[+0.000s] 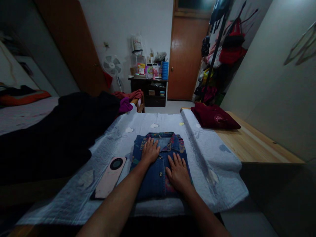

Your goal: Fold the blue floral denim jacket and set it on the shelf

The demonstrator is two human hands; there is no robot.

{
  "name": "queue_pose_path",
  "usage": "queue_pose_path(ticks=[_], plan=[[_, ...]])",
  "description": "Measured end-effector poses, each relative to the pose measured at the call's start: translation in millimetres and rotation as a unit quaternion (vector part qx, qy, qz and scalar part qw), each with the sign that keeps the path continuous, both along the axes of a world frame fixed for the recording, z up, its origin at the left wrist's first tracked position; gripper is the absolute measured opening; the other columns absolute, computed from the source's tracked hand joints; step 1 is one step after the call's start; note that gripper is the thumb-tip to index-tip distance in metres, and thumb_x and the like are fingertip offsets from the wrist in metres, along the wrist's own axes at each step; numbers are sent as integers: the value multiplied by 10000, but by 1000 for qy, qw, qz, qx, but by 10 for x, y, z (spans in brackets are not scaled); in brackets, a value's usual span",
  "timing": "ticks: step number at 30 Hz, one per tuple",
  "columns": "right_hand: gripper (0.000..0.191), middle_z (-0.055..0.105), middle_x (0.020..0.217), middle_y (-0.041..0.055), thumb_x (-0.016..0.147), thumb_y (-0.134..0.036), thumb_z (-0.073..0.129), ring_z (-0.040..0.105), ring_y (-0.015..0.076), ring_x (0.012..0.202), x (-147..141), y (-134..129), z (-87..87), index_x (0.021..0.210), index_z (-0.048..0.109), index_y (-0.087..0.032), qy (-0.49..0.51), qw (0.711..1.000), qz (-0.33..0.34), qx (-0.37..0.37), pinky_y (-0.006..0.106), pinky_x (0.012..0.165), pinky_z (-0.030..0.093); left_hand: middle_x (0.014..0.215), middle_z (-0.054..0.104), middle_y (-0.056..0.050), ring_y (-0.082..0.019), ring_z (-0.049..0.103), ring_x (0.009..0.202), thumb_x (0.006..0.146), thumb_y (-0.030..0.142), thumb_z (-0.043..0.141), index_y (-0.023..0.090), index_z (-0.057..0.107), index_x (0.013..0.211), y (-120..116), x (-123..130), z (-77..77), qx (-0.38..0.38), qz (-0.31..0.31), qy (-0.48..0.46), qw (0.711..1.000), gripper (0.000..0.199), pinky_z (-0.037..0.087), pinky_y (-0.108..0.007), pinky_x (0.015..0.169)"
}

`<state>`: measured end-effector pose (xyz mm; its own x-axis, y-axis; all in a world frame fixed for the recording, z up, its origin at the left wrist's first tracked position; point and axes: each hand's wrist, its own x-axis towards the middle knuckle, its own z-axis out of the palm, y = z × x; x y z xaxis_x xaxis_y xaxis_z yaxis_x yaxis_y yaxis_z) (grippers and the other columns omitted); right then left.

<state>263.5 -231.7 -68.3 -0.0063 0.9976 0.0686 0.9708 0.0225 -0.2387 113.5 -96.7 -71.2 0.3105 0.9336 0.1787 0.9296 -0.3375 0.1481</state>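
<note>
A blue denim shirt (154, 179) with colourful patterned patches lies folded into a rectangle, its collar at the far end and its buttons up the middle. My left hand (150, 150) rests flat on it by the left side of the collar, fingers stretched out. On the right half of the front lies my right hand (178, 171), palm down with the fingers spread. Neither hand grips anything. Left of the shirt, a pink phone (110, 181) with a round black camera ring lies on the pale blue quilted cover (158, 207).
A folded dark red garment (214, 116) sits on the wooden board (256, 148) at the right. Black cloth (61, 131) is heaped at the left. Farther back stand a white fan (113, 65), a dark cabinet (148, 86) holding several items, and a brown door (187, 56).
</note>
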Motion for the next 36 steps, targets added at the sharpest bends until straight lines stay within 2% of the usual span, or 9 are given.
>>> queue_pose_path(ticks=[6,10,13,17,19,21,24,28,36], plan=[[624,151,1608,93,975,-536,311,112,287,1479,59,-233,19,1510,331,-215,8,1000,0,-13,442,1174,154,1538,375,-103,-255,189,1473,968,415,352,200,466,1419,16,0,41,-22,1,-12,1000,512,187,-434,1184],[610,163,1603,101,975,-501,348,134,291,1475,94,-412,31,1511,331,-209,8,1000,3,-27,421,1174,176,1585,255,-143,-259,150,1481,975,422,339,146,395,1454,-13,-13,112,-53,18,-37,998,556,172,-409,1184],[594,234,1583,132,961,-455,400,201,303,1460,131,-466,113,1485,388,-175,11,999,15,-36,417,1163,218,1604,150,-187,-305,87,1484,969,482,330,122,316,1487,-185,-26,139,-69,37,-60,995,631,172,-443,1173],[522,435,1480,169,951,-339,389,378,269,1387,143,-302,272,1399,497,-94,26,999,22,-34,377,1128,307,1617,81,-172,-311,38,1486,954,511,350,162,250,1514,-576,-21,113,-87,-12,-65,994,667,183,-469,1164],[524,429,1486,160,952,-294,356,356,254,1400,119,-144,293,1410,470,-67,27,999,28,0,380,1143,285,1618,88,-165,-300,57,1487,948,486,379,173,253,1515,-736,-10,93,-94,-41,-52,993,660,184,-462,1168],[547,352,1536,141,950,-285,355,277,251,1437,88,10,248,1446,414,-63,19,999,37,27,400,1163,243,1616,108,-163,-290,86,1486,942,443,405,177,258,1516,-827,0,82,-97,-55,-37,993,649,178,-459,1174],[564,295,1565,119,959,-320,351,219,249,1458,61,162,106,1467,381,-77,4,999,41,30,420,1175,198,1616,114,-157,-285,102,1486,928,372,424,176,249,1522,-856,9,86,-97,-55,-21,994,649,172,-463,1180],[583,274,1571,128,971,-365,329,194,249,1465,79,217,-27,1474,371,-73,-9,999,42,26,420,1179,164,1618,113,-148,-286,107,1486,909,333,439,185,256,1522,-844,10,112,-100,-58,-15,993,657,166,-465,1183],[620,284,1568,124,976,-440,329,208,246,1461,159,259,-12,1477,365,-77,-6,998,53,15,410,1180,157,1620,118,-138,-272,94,1488,910,329,426,191,245,1527,-852,-3,111,-105,-59,-16,993,657,156,-455,1186]])
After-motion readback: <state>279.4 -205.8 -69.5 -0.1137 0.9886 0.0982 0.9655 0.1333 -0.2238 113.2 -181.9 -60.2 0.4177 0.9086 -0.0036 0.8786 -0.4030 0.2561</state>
